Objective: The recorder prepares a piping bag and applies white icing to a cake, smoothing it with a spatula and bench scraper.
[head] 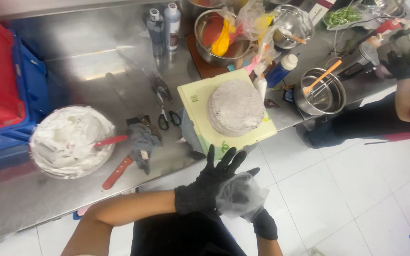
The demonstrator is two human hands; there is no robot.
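My left hand wears a black glove, and its spread fingers point at the steel table. It lies against a clear plastic bag that wraps my right hand, also black-gloved; the right fingers are blurred under the plastic. Both hands hover over the white tiled floor, just in front of the table edge. Straight ahead of them, a round grey-white cake layer sits on a pale yellow board.
A bowl of white cream holds a red-handled spatula. A red-handled knife, grey cloth and scissors lie between it and the board. Blue and red crates stand left. Another person's gloved hand works right.
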